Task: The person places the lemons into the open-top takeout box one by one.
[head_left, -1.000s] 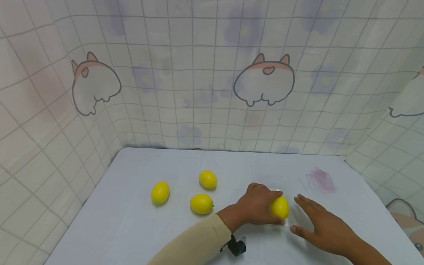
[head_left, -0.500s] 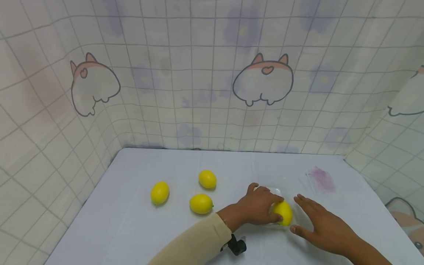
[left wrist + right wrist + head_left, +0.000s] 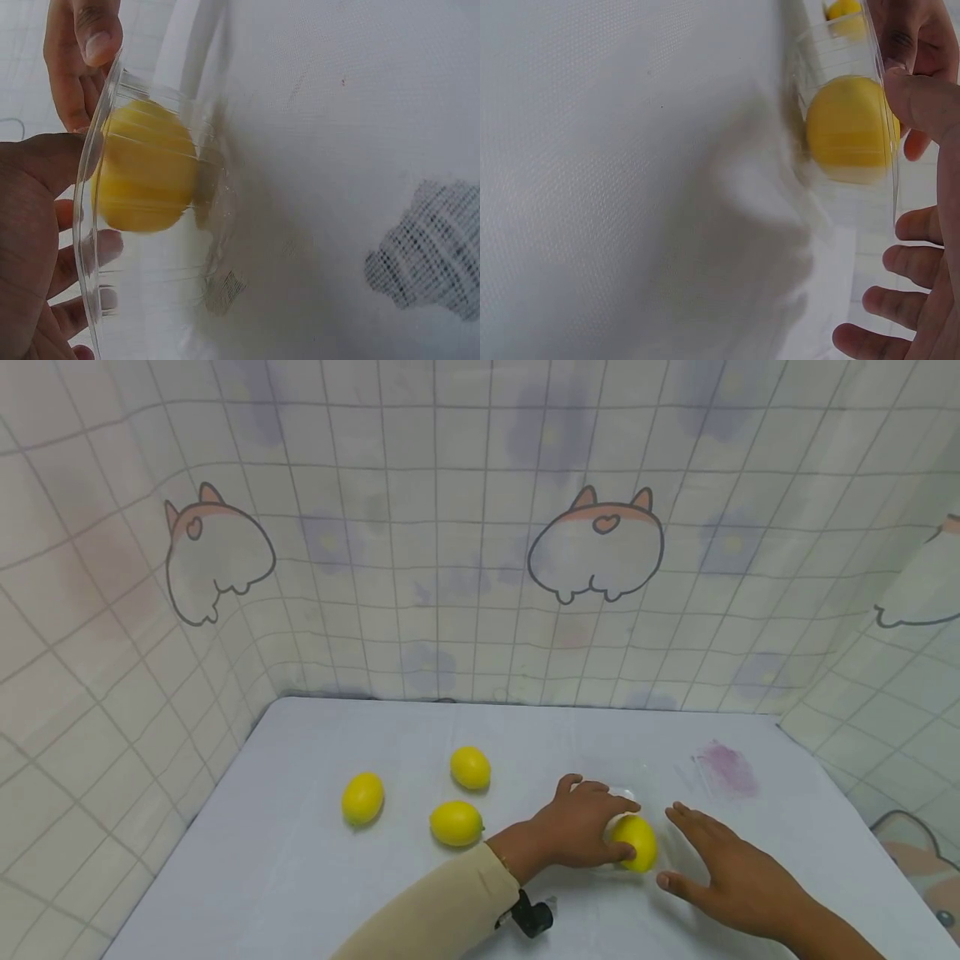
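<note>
A yellow lemon (image 3: 636, 843) lies inside a clear plastic container (image 3: 142, 292) on the table. My left hand (image 3: 573, 828) hovers over the container's left side, fingers spread loosely and thumb beside the lemon. Seen from the left wrist, the lemon (image 3: 146, 169) rests within the clear walls and the left hand (image 3: 34, 247) reaches across the rim. To the right of the container is my right hand (image 3: 738, 872), fingers extended, holding nothing. The right wrist view has the right thumb (image 3: 922, 101) near the rim; whether it touches cannot be told.
Three more lemons lie on the white table (image 3: 300, 893) to the left: one far left (image 3: 363, 798), one at the back (image 3: 470, 768), one nearer the left forearm (image 3: 457, 823). A purple stain (image 3: 727, 768) marks the back right. Patterned cloth (image 3: 450, 527) encloses the table.
My left fingers have loosened from the lemon, which has settled lower in the container. My right hand has stayed in place.
</note>
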The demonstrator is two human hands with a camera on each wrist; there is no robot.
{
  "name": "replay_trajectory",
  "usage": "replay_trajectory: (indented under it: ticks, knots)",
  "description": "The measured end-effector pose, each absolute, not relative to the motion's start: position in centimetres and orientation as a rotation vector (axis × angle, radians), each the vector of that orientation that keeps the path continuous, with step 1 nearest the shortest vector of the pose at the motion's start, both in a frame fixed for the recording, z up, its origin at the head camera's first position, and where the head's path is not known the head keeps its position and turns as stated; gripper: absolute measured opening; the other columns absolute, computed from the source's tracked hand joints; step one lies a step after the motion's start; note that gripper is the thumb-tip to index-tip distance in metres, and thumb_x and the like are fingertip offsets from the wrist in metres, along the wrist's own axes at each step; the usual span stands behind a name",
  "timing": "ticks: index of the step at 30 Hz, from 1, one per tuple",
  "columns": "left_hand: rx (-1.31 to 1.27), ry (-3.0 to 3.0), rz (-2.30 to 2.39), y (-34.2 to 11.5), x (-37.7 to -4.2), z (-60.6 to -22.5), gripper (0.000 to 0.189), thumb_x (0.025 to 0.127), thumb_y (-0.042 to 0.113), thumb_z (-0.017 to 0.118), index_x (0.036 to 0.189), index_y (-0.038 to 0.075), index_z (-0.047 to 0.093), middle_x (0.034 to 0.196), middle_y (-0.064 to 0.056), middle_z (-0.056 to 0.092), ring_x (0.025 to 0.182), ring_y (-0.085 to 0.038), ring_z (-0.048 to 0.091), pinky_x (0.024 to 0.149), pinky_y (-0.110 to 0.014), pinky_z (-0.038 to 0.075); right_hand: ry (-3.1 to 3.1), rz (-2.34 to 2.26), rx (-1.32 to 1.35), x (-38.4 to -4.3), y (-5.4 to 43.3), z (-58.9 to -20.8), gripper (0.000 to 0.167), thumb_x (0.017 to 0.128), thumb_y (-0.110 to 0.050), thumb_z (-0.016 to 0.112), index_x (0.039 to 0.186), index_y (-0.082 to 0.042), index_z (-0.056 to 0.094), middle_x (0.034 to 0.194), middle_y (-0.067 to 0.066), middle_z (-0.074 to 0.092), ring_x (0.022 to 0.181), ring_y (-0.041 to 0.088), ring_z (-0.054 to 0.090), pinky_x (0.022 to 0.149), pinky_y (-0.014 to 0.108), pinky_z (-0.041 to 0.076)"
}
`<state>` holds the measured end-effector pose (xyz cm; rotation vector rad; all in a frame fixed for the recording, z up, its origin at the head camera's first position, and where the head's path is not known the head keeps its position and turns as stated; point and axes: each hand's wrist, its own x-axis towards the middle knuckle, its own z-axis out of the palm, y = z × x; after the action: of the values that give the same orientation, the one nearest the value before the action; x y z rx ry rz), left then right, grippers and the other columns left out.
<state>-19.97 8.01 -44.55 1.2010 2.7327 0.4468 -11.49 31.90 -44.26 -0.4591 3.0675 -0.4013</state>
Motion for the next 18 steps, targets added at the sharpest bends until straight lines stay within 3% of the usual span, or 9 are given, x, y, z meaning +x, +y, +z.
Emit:
replay_trajectory:
  ticks: [18]
  knots:
    - [1.268, 2.725, 0.579, 2.5, -20.5, -43.2, 0.058, 0.098, 0.051, 0.065, 0.149, 0.027, 0.053, 0.146, 0.016, 0.053, 0.142, -0.012, 0.039, 0.118, -0.042, 0.031, 3.063, -0.379, -0.435, -11.5, 31.5, -44.1, 0.098, 0.087, -0.076, 0.059, 0.155, -0.008, 0.042, 0.156, 0.018, 0.043, 0.135, 0.042, 0.049, 0.093, 0.066, 0.050]
